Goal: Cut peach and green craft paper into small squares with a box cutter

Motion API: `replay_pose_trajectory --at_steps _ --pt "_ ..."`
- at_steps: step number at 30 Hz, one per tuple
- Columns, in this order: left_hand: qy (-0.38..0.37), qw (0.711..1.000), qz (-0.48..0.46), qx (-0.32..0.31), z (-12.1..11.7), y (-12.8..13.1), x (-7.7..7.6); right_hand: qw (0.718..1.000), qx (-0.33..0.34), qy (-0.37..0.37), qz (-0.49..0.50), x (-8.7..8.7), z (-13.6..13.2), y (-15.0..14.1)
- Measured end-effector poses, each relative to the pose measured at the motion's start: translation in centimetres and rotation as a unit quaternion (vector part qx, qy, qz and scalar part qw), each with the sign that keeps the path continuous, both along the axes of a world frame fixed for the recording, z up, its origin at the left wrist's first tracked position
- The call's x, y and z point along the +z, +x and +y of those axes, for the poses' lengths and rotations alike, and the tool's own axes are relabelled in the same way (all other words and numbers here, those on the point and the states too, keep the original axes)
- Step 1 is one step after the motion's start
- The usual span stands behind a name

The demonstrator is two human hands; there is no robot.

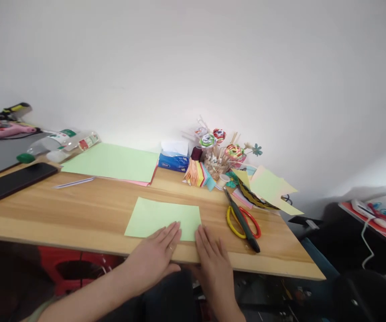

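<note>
A light green sheet of paper [161, 217] lies flat near the front edge of the wooden table. My left hand [162, 246] rests on its lower part with the fingers stretched out, a ring on one of them. At the sheet's lower right corner, my right hand [212, 250] lies flat with straight fingers, the fingertips on or right beside the paper's edge. Both thumbs hang toward the table's edge. To the right of my right hand are scissors [243, 221] with red and yellow handles, and a black and dark green pen-like tool lies across them.
A stack of coloured paper [112, 161] lies at the back left, near plastic bottles [59, 141] and a black phone [15, 181]. Along the wall stand a tissue pack [173, 162], folded paper strips [199, 173] and paper flowers [218, 136]. Paper scraps [268, 188] fill a basket at right.
</note>
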State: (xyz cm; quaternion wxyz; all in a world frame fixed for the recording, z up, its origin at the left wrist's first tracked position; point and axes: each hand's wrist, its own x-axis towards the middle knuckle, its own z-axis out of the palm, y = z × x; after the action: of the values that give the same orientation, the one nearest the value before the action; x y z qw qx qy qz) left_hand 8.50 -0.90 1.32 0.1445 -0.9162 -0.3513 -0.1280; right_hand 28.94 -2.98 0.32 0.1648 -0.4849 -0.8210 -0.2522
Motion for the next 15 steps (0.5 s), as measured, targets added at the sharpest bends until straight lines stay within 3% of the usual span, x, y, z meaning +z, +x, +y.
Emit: replay_pose_trajectory --at_steps 4,10,15 --pt "0.062 0.998 -0.028 0.012 -1.1 -3.8 -0.2 0.999 -0.019 -0.023 -0.013 -0.2 -0.1 -0.1" --pt "0.114 0.991 -0.061 0.022 -1.5 -7.5 -1.3 1.000 -0.016 -0.020 -0.002 -0.4 -0.1 0.1" --pt "0.117 0.984 -0.127 0.036 -1.7 -10.1 -2.3 1.000 -0.022 -0.021 -0.008 -0.3 -0.3 -0.1"
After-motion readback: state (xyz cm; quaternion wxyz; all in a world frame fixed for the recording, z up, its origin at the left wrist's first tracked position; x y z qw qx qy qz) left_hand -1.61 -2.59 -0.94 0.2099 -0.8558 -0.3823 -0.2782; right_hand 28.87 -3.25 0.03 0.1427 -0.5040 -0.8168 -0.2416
